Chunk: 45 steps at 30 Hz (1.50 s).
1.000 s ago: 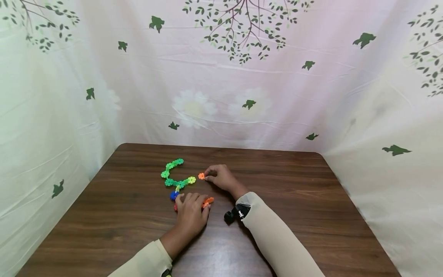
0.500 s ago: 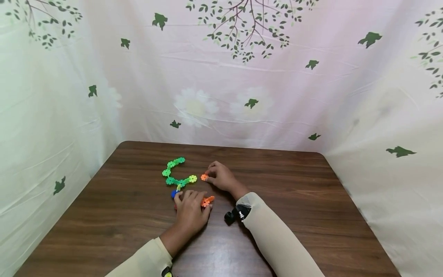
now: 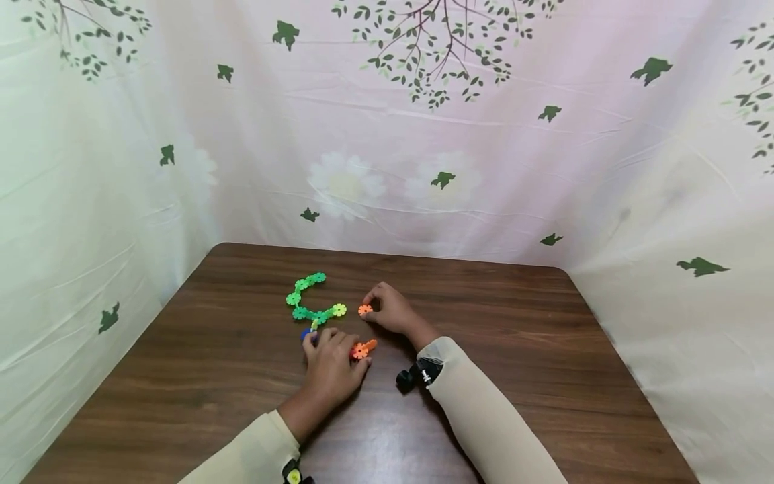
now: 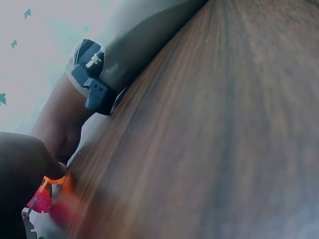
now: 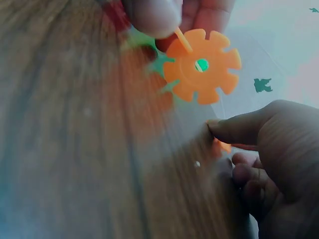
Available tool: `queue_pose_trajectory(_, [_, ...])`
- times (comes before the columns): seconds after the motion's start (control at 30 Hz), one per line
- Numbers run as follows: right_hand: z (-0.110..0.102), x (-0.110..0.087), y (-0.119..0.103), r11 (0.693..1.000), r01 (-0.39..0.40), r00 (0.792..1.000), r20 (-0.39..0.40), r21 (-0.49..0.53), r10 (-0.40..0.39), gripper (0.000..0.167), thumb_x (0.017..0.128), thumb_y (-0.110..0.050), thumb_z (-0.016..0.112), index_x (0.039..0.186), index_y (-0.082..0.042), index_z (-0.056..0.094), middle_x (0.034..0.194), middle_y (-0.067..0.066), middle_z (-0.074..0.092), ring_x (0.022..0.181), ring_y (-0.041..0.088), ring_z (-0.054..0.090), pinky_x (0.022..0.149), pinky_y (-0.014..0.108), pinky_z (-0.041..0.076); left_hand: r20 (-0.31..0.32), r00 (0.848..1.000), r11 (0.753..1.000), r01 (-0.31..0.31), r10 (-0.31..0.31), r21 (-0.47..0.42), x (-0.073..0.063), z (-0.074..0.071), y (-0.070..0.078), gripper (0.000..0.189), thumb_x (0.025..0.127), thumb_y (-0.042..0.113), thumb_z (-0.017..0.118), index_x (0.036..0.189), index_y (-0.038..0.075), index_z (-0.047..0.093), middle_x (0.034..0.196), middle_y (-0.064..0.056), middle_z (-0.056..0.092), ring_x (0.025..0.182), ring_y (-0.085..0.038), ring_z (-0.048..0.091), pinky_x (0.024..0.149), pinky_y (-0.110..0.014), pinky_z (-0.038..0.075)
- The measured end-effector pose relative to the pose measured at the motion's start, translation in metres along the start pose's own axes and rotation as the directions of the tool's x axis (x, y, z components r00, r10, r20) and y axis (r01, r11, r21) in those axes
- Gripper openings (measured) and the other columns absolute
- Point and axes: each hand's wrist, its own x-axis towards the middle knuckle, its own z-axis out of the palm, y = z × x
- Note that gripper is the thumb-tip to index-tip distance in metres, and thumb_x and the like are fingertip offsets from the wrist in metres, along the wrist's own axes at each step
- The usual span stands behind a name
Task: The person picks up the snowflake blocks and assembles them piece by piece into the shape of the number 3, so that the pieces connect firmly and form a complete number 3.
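A chain of interlocking flower-shaped discs curves over the table, with green discs (image 3: 293,299), a yellow one (image 3: 339,310) and a blue one (image 3: 306,333). My left hand (image 3: 331,366) grips its near part, fingers covering some pieces. Orange discs (image 3: 360,351) stick out between its thumb and fingers; a pinkish-red disc (image 4: 42,201) shows there in the left wrist view. Right of the yellow disc, my right hand (image 3: 393,312) pinches a single orange disc (image 3: 365,310) between thumb and fingers. In the right wrist view, the chain's orange disc (image 5: 222,69) looms large.
The brown wooden table (image 3: 514,376) extends around both hands. A pale cloth (image 3: 387,148) printed with leaves and birds hangs behind and at the sides. Black wrist camera mounts (image 3: 417,375) sit on both sleeves.
My right hand has drawn its orange disc slightly to the right, away from the yellow disc. My left hand stays on the chain. The head view has shifted a little.
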Motion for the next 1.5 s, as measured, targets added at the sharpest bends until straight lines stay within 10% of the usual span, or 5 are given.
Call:
queue_pose_trajectory(0.2, [-0.002, -0.007, 0.003, 0.986, -0.025, 1.000, -0.008, 0.165, 0.027, 0.024, 0.091, -0.012, 0.090, 0.106, -0.010, 0.071, 0.089, 0.005, 0.065, 0.070, 0.012, 0.052, 0.064, 0.025, 0.044, -0.005, 1.000, 0.999, -0.003, 0.003, -0.033, 0.000, -0.002, -0.005, 0.043, 0.081, 0.033, 0.098, 0.114, 0.011, 0.080, 0.109, -0.008, 0.081, 0.119, -0.035, 0.062, 0.109, -0.074, 0.027])
queue_pose_trajectory(0.67, [-0.011, -0.039, 0.008, 0.968, 0.028, 1.000, -0.013, 0.249, -0.026, 0.025, 0.102, -0.006, 0.075, 0.126, -0.003, 0.079, 0.104, 0.013, 0.078, 0.070, 0.006, 0.059, 0.064, 0.023, 0.051, 0.049, 0.999, 0.999, 0.022, -0.019, -0.047, 0.001, -0.006, -0.006, 0.042, 0.085, 0.035, 0.095, 0.116, 0.012, 0.081, 0.112, -0.007, 0.081, 0.124, -0.035, 0.060, 0.114, -0.075, 0.024])
queue_pose_trajectory(1.1, [-0.024, -0.062, 0.012, 0.851, -0.141, 0.981, 0.185, 0.507, 0.052, 0.025, 0.107, -0.002, 0.061, 0.125, 0.005, 0.076, 0.066, 0.002, 0.069, 0.051, 0.011, 0.061, 0.047, 0.022, 0.041, 0.047, 0.999, 0.998, 0.021, -0.018, -0.051, 0.000, -0.005, -0.006, 0.037, 0.087, 0.033, 0.093, 0.112, 0.009, 0.081, 0.108, -0.007, 0.079, 0.122, -0.036, 0.060, 0.113, -0.076, 0.025])
queue_pose_trajectory(1.5, [-0.030, -0.065, 0.007, 0.836, -0.206, 0.950, 0.310, 0.509, 0.045, 0.024, 0.108, -0.002, 0.059, 0.124, 0.005, 0.076, 0.063, 0.002, 0.068, 0.051, 0.010, 0.058, 0.047, 0.023, 0.043, 0.037, 0.999, 0.999, -0.007, 0.008, -0.039, 0.001, -0.003, -0.006, 0.030, 0.087, 0.028, 0.091, 0.107, 0.007, 0.081, 0.102, -0.008, 0.076, 0.115, -0.035, 0.058, 0.109, -0.075, 0.027])
